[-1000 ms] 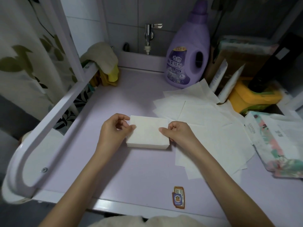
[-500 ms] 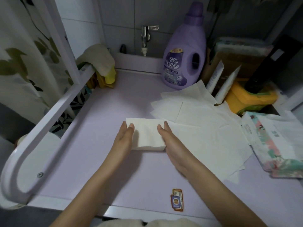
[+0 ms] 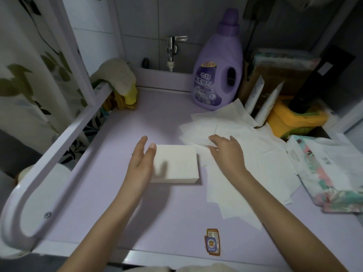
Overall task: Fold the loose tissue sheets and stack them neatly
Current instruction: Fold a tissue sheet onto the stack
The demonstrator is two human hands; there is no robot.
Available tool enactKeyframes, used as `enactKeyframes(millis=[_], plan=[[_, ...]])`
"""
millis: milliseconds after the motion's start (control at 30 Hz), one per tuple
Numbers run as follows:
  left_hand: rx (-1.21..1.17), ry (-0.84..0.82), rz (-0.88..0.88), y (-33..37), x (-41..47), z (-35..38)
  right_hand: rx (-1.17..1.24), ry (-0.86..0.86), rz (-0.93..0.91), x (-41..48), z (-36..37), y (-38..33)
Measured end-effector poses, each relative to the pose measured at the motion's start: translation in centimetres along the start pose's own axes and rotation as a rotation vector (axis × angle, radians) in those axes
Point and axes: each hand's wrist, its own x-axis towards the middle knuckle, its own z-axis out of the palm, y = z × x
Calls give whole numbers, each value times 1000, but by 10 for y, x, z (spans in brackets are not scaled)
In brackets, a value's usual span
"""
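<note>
White stack: thick block of folded white tissue (image 3: 175, 164), squared on lilac tabletop (image 3: 157, 112).
Left hand (image 3: 140, 163): open, empty, edging the block.
Right hand (image 3: 225, 152): fingers spread flat on loose white tissue sheets (image 3: 245, 146), likely selecting one.

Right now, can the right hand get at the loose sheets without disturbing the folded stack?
Probably yes. The right hand already rests on the loose sheets, nothing lies over them, and the folded stack sits beside it.
</note>
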Motion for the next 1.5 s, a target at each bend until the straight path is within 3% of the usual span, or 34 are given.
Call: enactKeyframes(millis=[133, 267, 367, 500, 667, 833, 933, 1033, 1167, 1367, 1500], plan=[[18, 12, 123, 6, 1, 5, 179, 166, 70, 0, -10, 0], [79, -72, 375, 10, 2, 9, 808, 186, 94, -5, -50, -20], [156, -145, 555, 16, 1, 17, 987, 107, 21, -15, -84, -34], [175, -164, 620, 28, -1, 30, 1072, -17, -173, -32, -110, -43], [173, -141, 595, 39, -5, 40, 1072, -11, -276, -43, -117, -48], [289, -104, 702, 46, -7, 34, 655, 197, -426, -41, -117, -45], [369, -113, 736, 50, -6, 24, 581, 267, -413, -40, -118, -48], [308, -119, 685, 51, -7, 15, 670, 223, -386, -40, -118, -54], [124, -101, 528, 48, -3, 2, 1014, -150, -140, -38, -104, -58], [-15, -105, 135, 10, 13, -19, 1021, -222, 188, -38, -46, -63], [86, 3, 64, -14, 24, -23, 841, -250, 256, -44, -22, -58]])
